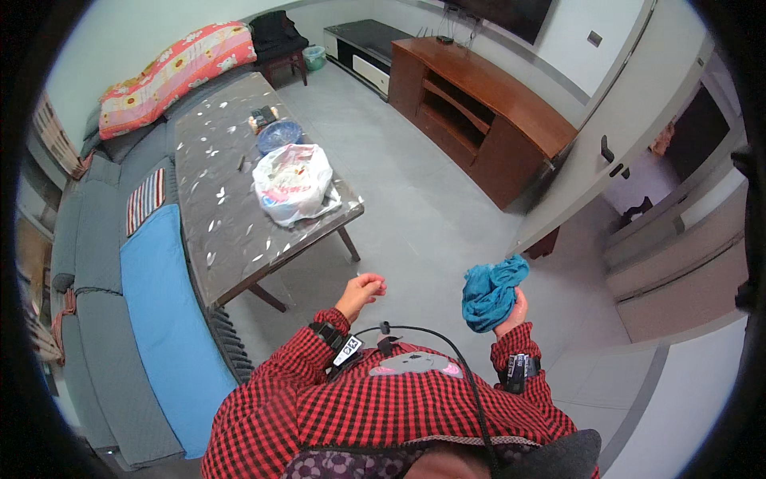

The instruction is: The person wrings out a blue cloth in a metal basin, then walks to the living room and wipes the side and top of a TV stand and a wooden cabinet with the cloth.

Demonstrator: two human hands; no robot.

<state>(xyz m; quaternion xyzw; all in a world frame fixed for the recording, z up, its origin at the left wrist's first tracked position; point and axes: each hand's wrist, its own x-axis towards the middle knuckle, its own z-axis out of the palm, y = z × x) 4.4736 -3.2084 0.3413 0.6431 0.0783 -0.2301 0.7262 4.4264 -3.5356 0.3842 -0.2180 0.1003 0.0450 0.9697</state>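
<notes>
My right hand (516,312) grips a bunched teal cloth (492,294), held in the air over the grey tiled floor. Its folds hide most of my fingers. Between the table and my chest, my left hand (359,293) hangs in the air with its fingers loosely curled together and nothing visible in them. Closest to that hand is the near corner of a long low table (233,263) under a dark cover with a white leaf pattern. A white plastic bag (293,182) stands open on the table, with small scraps inside.
Behind the bag are a blue bowl (279,137) and small dark items (262,118). A grey sofa (99,230) with a blue cover (161,323) lines the left. At right stand a brown wooden cabinet (514,161) and an open white door (634,102). A black cable (458,353) crosses my chest.
</notes>
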